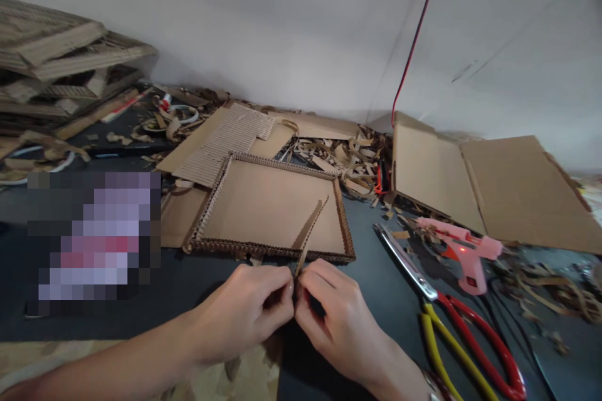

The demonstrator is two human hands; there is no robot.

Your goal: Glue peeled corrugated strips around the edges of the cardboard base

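A thin strip of corrugated cardboard (310,230) rises from between my two hands and leans up to the right. My left hand (256,301) and my right hand (332,310) meet at its lower end, both with fingertips pinched on it. Just beyond them lies a shallow cardboard tray (350,241), its low walls made of corrugated edging. The strip's upper part stands over the tray's floor and casts a shadow there. The strip's lower end is hidden by my fingers.
Large scissors (418,272) with red and yellow handles lie on the right. Beyond them is a pink glue gun (470,257) with a lit light. A folded cardboard sheet (522,188), corrugated pieces (211,144), scraps (329,153) and stacked cardboard (61,62) surround the tray.
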